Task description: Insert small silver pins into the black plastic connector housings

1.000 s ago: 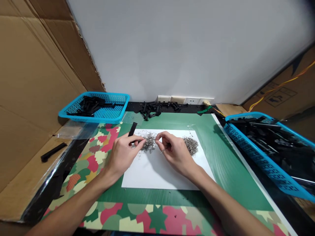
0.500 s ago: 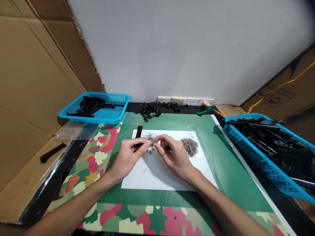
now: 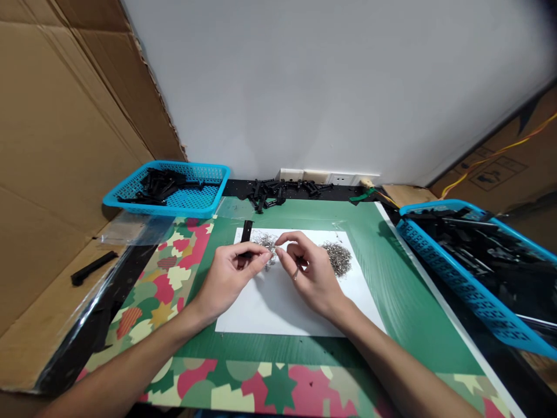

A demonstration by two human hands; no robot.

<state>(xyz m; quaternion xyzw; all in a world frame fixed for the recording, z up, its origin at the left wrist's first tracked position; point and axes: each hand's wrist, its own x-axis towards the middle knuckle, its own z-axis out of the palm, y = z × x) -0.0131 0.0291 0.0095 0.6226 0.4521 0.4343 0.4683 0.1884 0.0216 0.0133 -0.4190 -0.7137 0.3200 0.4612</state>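
Observation:
My left hand [image 3: 230, 278] is closed, thumb and forefinger pinched together. A black plastic strip [image 3: 246, 230] sticks up from behind its fingers and appears held in them. Close to its fingertips, my right hand [image 3: 311, 276] also makes a pinch; whatever sits between its tips is too small to name. A thin silvery bit [image 3: 296, 273] shows against the right hand's fingers. Beneath and behind the hands lies a white paper sheet [image 3: 270, 313]. It bears a loose heap of fine wiry metal pieces [image 3: 264, 240] and a denser heap of tiny metal parts [image 3: 339, 259].
A blue basket [image 3: 191, 212] of black parts stands at the back left, another blue basket [image 3: 452, 284] at the right. Loose black pieces [image 3: 270, 194] lie along the wall. One black bar [image 3: 94, 267] rests on cardboard at left. Power sockets [image 3: 342, 179] line the wall.
The right hand has shifted slightly up and its fingertips have drawn a little apart from the left hand's. The silvery bit now sits farther right. The left hand has barely moved.

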